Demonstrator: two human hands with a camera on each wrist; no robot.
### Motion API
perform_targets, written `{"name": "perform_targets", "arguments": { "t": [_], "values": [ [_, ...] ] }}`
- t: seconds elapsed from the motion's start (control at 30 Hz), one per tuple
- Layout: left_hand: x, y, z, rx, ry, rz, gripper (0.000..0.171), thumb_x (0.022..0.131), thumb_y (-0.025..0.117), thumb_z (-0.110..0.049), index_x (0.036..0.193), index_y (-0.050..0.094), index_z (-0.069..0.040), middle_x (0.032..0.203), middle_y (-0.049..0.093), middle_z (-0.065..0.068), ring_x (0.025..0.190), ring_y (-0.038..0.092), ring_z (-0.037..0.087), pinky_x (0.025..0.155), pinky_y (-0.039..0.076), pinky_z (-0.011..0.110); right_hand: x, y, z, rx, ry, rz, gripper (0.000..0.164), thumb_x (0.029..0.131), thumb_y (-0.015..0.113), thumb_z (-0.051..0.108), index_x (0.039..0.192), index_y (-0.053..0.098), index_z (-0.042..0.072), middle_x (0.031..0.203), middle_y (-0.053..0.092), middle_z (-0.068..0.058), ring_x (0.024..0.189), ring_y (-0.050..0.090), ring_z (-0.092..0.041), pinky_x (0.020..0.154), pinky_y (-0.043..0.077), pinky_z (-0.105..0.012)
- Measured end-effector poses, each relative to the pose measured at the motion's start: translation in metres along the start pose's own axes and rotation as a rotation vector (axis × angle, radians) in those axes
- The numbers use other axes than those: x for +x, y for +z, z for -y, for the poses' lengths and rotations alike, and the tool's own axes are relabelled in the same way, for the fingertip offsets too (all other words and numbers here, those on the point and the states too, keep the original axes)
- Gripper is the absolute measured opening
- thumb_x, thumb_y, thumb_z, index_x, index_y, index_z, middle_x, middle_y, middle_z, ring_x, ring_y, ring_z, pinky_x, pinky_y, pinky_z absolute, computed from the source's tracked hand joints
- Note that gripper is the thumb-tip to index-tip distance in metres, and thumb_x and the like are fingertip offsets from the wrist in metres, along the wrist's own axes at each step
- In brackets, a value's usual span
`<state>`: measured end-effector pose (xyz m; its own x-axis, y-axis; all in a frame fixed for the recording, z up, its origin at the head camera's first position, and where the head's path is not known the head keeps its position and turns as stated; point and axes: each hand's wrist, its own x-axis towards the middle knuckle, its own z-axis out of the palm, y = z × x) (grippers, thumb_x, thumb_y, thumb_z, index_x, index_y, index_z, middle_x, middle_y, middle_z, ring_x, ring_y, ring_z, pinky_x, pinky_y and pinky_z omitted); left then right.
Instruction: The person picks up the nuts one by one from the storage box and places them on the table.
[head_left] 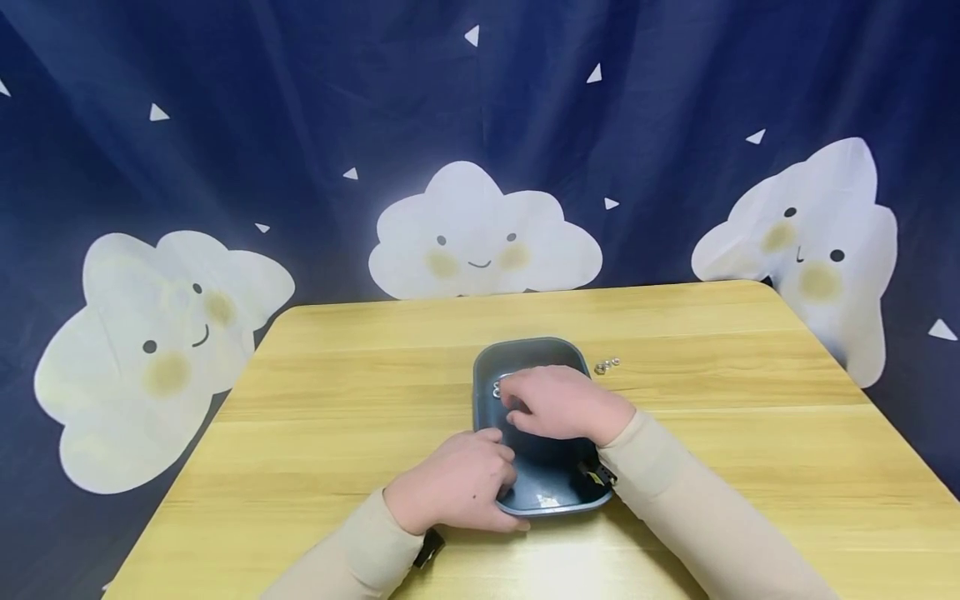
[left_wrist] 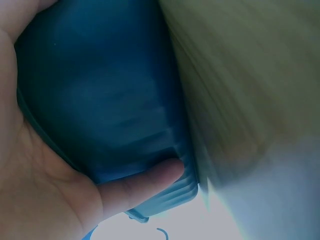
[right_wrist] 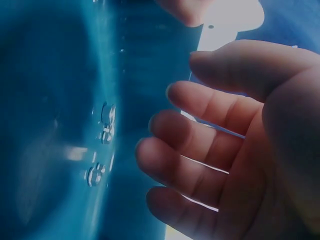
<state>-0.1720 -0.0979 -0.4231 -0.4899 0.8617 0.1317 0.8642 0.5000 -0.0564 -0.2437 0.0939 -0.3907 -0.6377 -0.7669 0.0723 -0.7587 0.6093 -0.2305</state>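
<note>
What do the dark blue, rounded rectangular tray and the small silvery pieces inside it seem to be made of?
Dark blue, rounded rectangular tray: probably smooth plastic, satin, from soft highlights and ridged walls; coated metal possible.
Small silvery pieces: likely metal, polished, from bright glints.

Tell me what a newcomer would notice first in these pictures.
Probably the smiling white clouds on the dark blue cloth behind the wooden table. Next, the dark tray, its near left corner gripped by the left hand, the right hand over it. Small shiny metal pieces lie in the tray and on the table just right of it.
</note>
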Motion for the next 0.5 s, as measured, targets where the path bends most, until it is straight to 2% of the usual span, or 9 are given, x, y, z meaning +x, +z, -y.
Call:
{"name": "perform_targets", "arguments": {
  "t": [0.1, 0.23, 0.5],
  "values": [
    [0.000, 0.001, 0.000, 0.000, -0.001, -0.007, 0.056, 0.073, 0.075, -0.067, 0.050, 0.046, -0.026, 0.060, 0.038, -0.016, 0.066, 0.034, 0.010, 0.064, 0.031, 0.022, 0.001, 0.002, -0.002, -0.005, -0.001, -0.006, 0.005, 0.091, 0.066, 0.021, 0.095, 0.063, 0.020, 0.088, 0.060, 0.010, 0.070, 0.053, -0.010, 0.065, 0.047, -0.030],
    [0.000, 0.002, -0.001, -0.004, -0.003, -0.013, 0.056, 0.073, 0.075, -0.068, 0.051, 0.045, -0.026, 0.060, 0.038, -0.017, 0.066, 0.033, 0.009, 0.063, 0.030, 0.022, 0.001, 0.006, -0.003, -0.013, 0.005, 0.003, 0.017, 0.091, 0.067, 0.020, 0.107, 0.067, 0.016, 0.102, 0.065, 0.005, 0.078, 0.058, -0.012, 0.073, 0.051, -0.033],
    [0.000, 0.001, -0.001, 0.004, -0.014, 0.013, 0.054, 0.074, 0.073, -0.069, 0.052, 0.047, -0.026, 0.062, 0.042, -0.017, 0.065, 0.034, 0.009, 0.061, 0.031, 0.022, 0.003, 0.012, -0.005, -0.030, 0.022, 0.048, 0.033, 0.089, 0.069, 0.021, 0.120, 0.067, 0.013, 0.106, 0.056, 0.003, 0.082, 0.056, -0.015, 0.077, 0.050, -0.034]
  ]
}}
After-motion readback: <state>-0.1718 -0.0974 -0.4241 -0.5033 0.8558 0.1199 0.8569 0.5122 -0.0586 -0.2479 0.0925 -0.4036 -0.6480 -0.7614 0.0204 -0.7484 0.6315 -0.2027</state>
